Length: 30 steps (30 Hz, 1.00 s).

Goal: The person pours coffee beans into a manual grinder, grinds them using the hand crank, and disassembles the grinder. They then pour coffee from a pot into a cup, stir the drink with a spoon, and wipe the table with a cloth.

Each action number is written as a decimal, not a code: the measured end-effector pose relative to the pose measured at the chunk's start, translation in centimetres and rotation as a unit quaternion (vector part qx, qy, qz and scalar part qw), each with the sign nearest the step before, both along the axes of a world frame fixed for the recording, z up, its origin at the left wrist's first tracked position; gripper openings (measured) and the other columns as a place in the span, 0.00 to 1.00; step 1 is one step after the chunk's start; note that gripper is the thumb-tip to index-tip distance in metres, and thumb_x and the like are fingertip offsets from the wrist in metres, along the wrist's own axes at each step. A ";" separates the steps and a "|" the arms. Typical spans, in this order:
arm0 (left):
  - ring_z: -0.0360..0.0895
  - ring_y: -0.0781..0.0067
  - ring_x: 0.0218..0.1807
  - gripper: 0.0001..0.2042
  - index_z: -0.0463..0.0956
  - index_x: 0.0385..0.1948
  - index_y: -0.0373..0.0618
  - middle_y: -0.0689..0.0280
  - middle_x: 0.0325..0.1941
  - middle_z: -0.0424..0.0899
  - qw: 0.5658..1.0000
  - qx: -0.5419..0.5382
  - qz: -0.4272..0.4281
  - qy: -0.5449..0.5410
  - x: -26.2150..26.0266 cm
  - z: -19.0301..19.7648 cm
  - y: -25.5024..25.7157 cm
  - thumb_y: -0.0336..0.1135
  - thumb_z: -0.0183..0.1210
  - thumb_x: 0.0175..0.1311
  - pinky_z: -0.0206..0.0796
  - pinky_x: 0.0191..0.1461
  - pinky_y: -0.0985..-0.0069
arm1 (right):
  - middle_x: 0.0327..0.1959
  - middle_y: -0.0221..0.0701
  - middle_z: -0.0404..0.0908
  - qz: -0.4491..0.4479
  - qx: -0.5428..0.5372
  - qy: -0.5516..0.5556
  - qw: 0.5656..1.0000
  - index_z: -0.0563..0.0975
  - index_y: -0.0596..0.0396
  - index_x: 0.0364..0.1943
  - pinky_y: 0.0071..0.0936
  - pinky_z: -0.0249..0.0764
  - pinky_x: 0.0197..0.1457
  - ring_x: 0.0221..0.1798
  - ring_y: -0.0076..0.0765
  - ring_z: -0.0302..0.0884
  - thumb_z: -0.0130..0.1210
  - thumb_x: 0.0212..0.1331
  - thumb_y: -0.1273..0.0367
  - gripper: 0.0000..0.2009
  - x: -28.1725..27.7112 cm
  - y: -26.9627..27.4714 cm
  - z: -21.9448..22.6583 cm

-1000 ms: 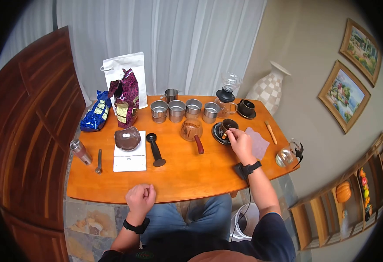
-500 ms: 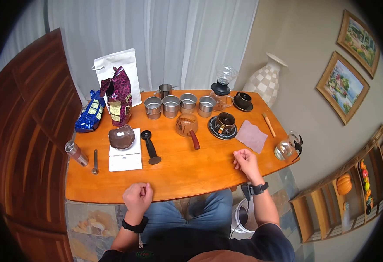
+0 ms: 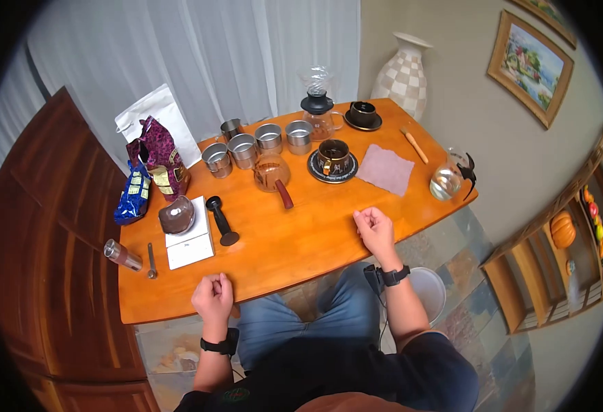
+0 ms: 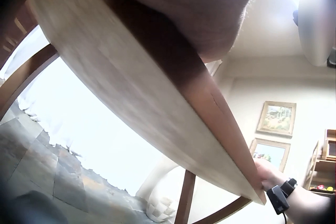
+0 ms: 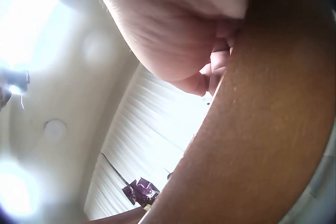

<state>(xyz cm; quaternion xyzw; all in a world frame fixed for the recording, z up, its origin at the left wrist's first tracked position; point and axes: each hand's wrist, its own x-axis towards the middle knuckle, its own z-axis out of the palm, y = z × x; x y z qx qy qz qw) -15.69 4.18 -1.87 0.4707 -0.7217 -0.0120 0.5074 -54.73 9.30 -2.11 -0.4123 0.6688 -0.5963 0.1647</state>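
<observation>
In the head view, my left hand [image 3: 213, 299] rests at the table's front edge, its fingers loosely curled and holding nothing. My right hand [image 3: 377, 232] rests loosely curled on the table near the front edge, also holding nothing. Beyond it lie a pink cloth [image 3: 386, 169] and a black patterned cup [image 3: 333, 152] on its dark saucer [image 3: 342, 177]. Left of them stands a glass pot [image 3: 268, 172] with a red-brown handle. The left wrist view shows part of my left hand [image 4: 194, 11] against the table edge; the right wrist view shows my right palm and fingers [image 5: 212, 71].
Metal cups [image 3: 244, 152], a dripper on a carafe [image 3: 318, 120] and a second black cup [image 3: 362, 112] stand along the back. A glass kettle [image 3: 445, 181] and brush [image 3: 415, 145] are right; a bowl [image 3: 177, 215], tamper [image 3: 221, 221], grinder [image 3: 123, 255] and bags [image 3: 164, 158] are left.
My right hand has let go of the black cup and drawn back to the table's front edge. My left hand stays near that edge. The head view has turned and shifted.
</observation>
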 end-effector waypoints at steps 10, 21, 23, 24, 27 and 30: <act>0.68 0.68 0.16 0.10 0.75 0.24 0.44 0.66 0.14 0.69 0.999 0.019 0.045 -0.018 -0.4 -0.5 -0.1 0.31 0.66 0.64 0.60 0.22 0.71 | 0.20 0.29 0.79 -0.004 -0.046 0.015 0.999 0.79 0.57 0.29 0.24 0.70 0.29 0.22 0.22 0.73 0.66 0.64 0.63 0.13 -0.6 -0.1 -1.6; 0.71 0.70 0.18 0.10 0.77 0.26 0.43 0.65 0.15 0.73 0.996 0.030 0.084 -0.023 -1.0 -0.4 0.1 0.35 0.65 0.66 0.65 0.26 0.72 | 0.18 0.30 0.79 -0.010 -0.063 0.027 0.998 0.79 0.56 0.28 0.29 0.68 0.26 0.19 0.27 0.72 0.64 0.64 0.61 0.14 -1.0 0.3 -0.6; 0.71 0.70 0.18 0.10 0.77 0.26 0.43 0.65 0.15 0.73 0.994 0.042 0.093 -0.026 -0.9 -0.8 -0.1 0.36 0.65 0.66 0.65 0.26 0.72 | 0.18 0.30 0.79 -0.004 -0.072 0.011 0.997 0.79 0.57 0.28 0.29 0.68 0.25 0.19 0.26 0.72 0.64 0.64 0.62 0.13 -1.3 0.1 -0.7; 0.71 0.70 0.18 0.10 0.77 0.26 0.43 0.65 0.15 0.73 0.994 0.050 0.096 -0.025 -0.9 -0.6 -0.1 0.36 0.65 0.66 0.65 0.26 0.71 | 0.18 0.30 0.79 0.001 -0.073 0.006 0.997 0.79 0.57 0.28 0.29 0.68 0.25 0.19 0.26 0.72 0.64 0.64 0.62 0.13 -1.5 0.0 -0.9; 0.71 0.68 0.18 0.11 0.77 0.26 0.44 0.65 0.15 0.74 0.992 0.072 0.099 -0.029 -1.3 -1.0 0.1 0.38 0.65 0.65 0.66 0.27 0.69 | 0.18 0.29 0.79 -0.017 -0.097 0.001 0.995 0.79 0.57 0.28 0.29 0.68 0.25 0.19 0.26 0.72 0.64 0.64 0.62 0.13 -1.7 -0.2 -1.1; 0.72 0.67 0.18 0.11 0.77 0.26 0.45 0.66 0.15 0.74 0.991 0.078 0.102 -0.029 -2.2 -0.8 0.8 0.39 0.65 0.64 0.66 0.27 0.69 | 0.17 0.29 0.79 -0.025 -0.101 0.015 0.995 0.79 0.57 0.28 0.29 0.69 0.25 0.19 0.26 0.71 0.65 0.64 0.63 0.13 -1.7 -0.1 -1.1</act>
